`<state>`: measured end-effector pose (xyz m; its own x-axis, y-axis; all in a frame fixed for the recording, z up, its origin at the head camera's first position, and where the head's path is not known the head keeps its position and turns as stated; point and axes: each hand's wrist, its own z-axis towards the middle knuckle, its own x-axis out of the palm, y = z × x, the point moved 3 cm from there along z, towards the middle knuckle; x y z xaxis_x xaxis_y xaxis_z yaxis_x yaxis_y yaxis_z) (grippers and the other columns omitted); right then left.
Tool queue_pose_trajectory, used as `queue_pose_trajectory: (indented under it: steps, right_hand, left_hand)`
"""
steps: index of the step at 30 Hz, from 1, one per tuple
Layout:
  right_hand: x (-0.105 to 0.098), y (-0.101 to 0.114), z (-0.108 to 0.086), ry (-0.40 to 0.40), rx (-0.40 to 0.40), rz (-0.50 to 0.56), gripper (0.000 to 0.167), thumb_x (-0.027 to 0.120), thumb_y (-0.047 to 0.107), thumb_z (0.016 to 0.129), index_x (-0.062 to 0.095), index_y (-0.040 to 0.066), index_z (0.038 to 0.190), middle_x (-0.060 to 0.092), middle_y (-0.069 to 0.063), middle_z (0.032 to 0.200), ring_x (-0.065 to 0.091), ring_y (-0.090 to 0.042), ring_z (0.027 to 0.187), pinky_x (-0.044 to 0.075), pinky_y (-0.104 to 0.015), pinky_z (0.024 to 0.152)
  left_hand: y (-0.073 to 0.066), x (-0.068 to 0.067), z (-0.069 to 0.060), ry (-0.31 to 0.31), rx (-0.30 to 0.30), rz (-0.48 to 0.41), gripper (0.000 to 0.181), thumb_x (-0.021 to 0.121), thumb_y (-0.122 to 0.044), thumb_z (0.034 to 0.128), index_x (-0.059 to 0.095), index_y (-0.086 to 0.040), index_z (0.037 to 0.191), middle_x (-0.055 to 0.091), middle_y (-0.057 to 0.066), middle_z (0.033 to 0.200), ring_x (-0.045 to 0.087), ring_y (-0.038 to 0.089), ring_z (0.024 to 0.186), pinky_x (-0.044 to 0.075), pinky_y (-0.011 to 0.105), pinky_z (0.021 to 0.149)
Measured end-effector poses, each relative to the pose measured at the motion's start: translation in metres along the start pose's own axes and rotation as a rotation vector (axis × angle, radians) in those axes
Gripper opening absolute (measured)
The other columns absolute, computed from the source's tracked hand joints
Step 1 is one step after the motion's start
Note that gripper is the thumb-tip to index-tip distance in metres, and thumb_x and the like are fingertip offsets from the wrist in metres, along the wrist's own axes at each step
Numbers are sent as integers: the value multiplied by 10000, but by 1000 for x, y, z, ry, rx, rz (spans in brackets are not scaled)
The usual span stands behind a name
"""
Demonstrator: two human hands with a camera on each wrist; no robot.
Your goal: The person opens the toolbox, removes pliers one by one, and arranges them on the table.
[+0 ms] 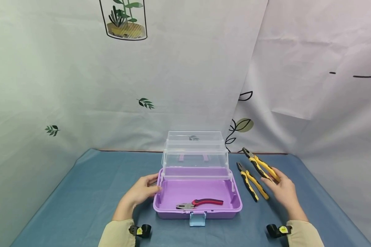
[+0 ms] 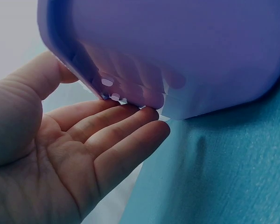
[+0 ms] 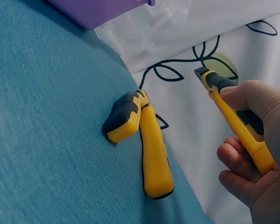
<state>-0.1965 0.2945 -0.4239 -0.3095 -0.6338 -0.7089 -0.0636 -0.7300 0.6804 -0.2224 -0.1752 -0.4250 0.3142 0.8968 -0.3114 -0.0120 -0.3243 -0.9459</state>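
My left hand [image 1: 142, 190] grips the left side of a purple toolbox [image 1: 199, 215], thumb over the rim and fingers along the outer wall in the left wrist view. Inside the box lie red-and-black pliers [image 1: 208, 201], near the front wall. To the right of the box, my right hand [image 1: 284, 190] holds yellow-and-black pliers [image 1: 267, 168] by the handles, jaws tilted up and away. These pliers [image 3: 238, 123] are raised off the cloth in the right wrist view. A second pair of yellow-and-black pliers [image 1: 249, 185] lies on the cloth between that hand and the box.
The box's clear lid [image 1: 196, 157] stands raised at the back, and a light-blue latch [image 1: 197, 219] hangs at the front. Blue cloth [image 1: 111, 178] covers the table. A pale patterned curtain [image 1: 191, 75] hangs behind it and at the sides.
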Motion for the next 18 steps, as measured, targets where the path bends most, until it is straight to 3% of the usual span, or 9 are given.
queue_pose_trajectory:
  steps: [18]
  right_hand:
    - [0, -11, -1, 36, 66, -30, 778, 621, 364, 895, 296, -105, 1423, 528, -338, 1259, 552, -429, 1098, 520, -506, 844]
  left_hand:
    - [2, 0, 2, 11, 19, -19, 648, 620, -66, 853, 332, 117, 1405, 422, 312, 1398, 504, 397, 1235, 546, 395, 881]
